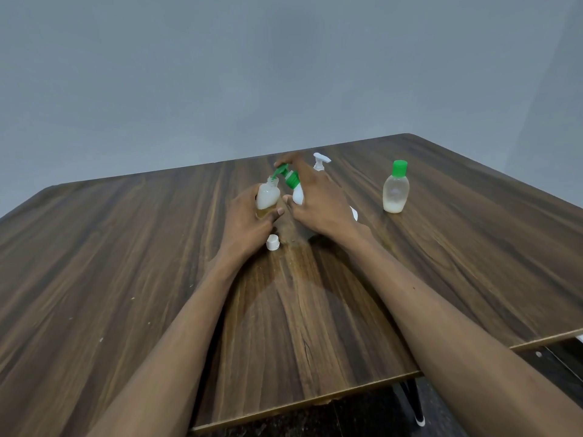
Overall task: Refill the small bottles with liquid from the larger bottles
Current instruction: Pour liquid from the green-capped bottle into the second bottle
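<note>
A small clear bottle (267, 197), uncapped and holding some whitish liquid, is gripped upright by the left hand (249, 220) near the middle of the wooden worktop (126, 247). A larger white bottle with a green flip cap (291, 181) is clasped by the right hand (318, 203) and tilted toward ten o'clock — its open spout is held just over the small bottle's mouth. A loose white cap (273, 242) lies at six o'clock of the small bottle. A white pump dispenser (321, 161) is seen behind the right hand. Well apart at three o'clock, a second small bottle with a green cap (396, 192) stands upright — only its bottom is filled.
</note>
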